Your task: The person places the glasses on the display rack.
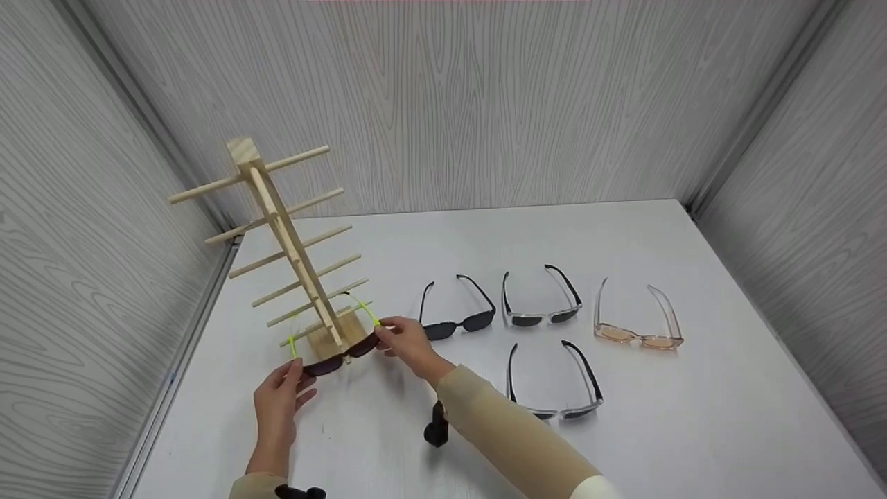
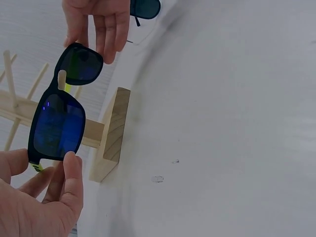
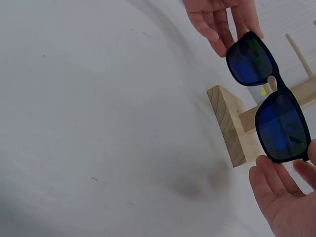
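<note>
Dark sunglasses [image 1: 323,366] with neon yellow-green temples are held level by both hands, lenses toward me. My left hand [image 1: 277,402] pinches one frame corner; my right hand [image 1: 414,346] pinches the other. Between them stands a wooden eyewear rack [image 1: 305,267], its post lined with side pegs and short front pegs. The temples reach back on either side of the post, low on the rack. A front peg's rounded tip [image 2: 61,79] shows at the bridge in the left wrist view. The right wrist view shows the same peg end [image 3: 272,81] between the lenses [image 3: 282,129], above the base block [image 3: 228,126].
Right of the rack lie black sunglasses [image 1: 478,321], clear-framed sunglasses [image 1: 563,316], and peach-tinted glasses [image 1: 657,342]. Nearer the front, another clear-framed pair [image 1: 578,413] lies beside the right sleeve [image 1: 513,430]. Wood-grain panels [image 1: 471,104] enclose the white table [image 1: 721,416] at the back and sides.
</note>
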